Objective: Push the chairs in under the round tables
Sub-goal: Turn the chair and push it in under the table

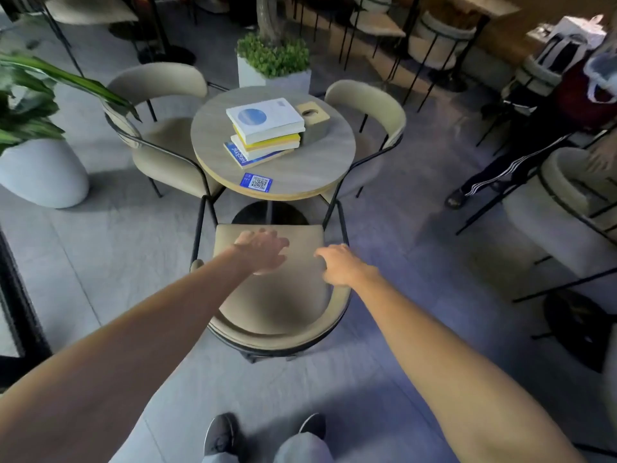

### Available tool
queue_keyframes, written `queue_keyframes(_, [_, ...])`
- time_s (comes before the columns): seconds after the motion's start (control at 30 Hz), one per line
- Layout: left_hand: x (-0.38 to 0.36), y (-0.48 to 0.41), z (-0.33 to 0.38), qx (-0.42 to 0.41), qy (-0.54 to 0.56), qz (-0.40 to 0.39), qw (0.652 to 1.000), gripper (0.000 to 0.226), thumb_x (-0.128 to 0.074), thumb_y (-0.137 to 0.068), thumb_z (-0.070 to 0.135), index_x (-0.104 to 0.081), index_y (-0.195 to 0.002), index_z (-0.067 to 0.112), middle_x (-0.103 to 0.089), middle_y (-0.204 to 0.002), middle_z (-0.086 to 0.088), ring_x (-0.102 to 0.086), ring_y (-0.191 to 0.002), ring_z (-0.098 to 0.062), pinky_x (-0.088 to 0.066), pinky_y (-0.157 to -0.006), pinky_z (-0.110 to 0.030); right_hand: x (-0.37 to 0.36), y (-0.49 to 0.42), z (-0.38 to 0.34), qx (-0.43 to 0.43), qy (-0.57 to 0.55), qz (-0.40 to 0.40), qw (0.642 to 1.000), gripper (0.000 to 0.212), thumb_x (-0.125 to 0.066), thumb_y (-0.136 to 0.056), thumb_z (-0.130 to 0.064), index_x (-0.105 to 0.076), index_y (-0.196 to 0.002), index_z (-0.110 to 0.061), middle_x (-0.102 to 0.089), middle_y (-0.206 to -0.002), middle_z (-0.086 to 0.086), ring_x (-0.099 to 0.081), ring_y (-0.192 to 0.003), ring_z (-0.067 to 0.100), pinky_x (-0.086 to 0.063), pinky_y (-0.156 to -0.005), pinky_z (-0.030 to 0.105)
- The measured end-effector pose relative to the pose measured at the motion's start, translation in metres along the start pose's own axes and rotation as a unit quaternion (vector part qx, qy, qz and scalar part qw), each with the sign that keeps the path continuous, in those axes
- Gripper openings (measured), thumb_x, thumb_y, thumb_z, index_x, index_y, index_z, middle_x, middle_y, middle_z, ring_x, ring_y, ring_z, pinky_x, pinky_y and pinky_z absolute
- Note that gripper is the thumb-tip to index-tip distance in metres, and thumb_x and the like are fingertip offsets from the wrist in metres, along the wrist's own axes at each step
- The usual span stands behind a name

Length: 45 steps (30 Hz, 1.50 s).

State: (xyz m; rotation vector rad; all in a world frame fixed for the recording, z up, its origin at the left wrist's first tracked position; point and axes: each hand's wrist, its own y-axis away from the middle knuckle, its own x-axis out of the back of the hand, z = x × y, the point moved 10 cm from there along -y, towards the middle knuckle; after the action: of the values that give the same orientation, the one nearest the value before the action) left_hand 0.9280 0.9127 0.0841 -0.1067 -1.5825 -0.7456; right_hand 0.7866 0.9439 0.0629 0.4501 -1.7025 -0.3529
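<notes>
We should take the chair (283, 295) by the 2 ends of its curved back and slide it straight toward the table (300, 175) beyond our hands; it sits pulled out beneath them. Our 2 arms reach forward: the left hand (262, 250) hovers over the seat, fingers loosely spread, empty; the right hand (340, 264) curls at the back's end, grip unclear.

Stack of books (265, 128) touching a wooden box (312, 123); blue QR card (256, 182) lies near them. Leafy plant (33, 105) in a round white pot (40, 175) at left, shrub in a square planter (273, 78) behind
</notes>
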Motion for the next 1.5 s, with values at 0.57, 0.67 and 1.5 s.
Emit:
queue_keyframes(0.57, [0.115,-0.214,0.133,0.095,0.033,0.019,0.995,0.042,-0.039,-0.101,0.045,-0.051,-0.135,0.024,-0.053,-0.133,-0.009,-0.052,-0.121,-0.033,-0.046,-0.094,-0.047,0.137,-0.111,0.224,0.074,0.034,0.006,0.997,0.058,-0.056,-0.090,-0.008,-0.047,-0.146,-0.020,-0.051,-0.132,0.011,-0.038,-0.130,0.034,-0.043,-0.095,0.041])
queue_keyframes(0.67, [0.134,-0.255,0.131,0.111,0.035,0.022,0.993,0.041,-0.039,-0.100,0.043,-0.053,-0.133,0.023,-0.053,-0.131,-0.009,-0.050,-0.122,-0.032,-0.045,-0.093,-0.045,0.167,-0.141,0.246,0.087,0.047,0.018,0.995,0.060,-0.054,-0.088,-0.005,-0.048,-0.145,-0.020,-0.051,-0.133,0.010,-0.039,-0.128,0.034,-0.041,-0.096,0.042])
queue_keyframes(1.5, [0.333,-0.656,-0.076,0.331,0.073,0.036,0.940,0.032,-0.037,-0.102,0.034,-0.054,-0.128,0.027,-0.053,-0.129,-0.004,-0.050,-0.122,-0.029,-0.046,-0.088,-0.043,0.458,-0.587,0.269,0.294,0.197,0.019,0.935,0.055,-0.054,-0.092,-0.010,-0.047,-0.146,-0.019,-0.049,-0.139,0.011,-0.040,-0.132,0.034,-0.043,-0.099,0.046])
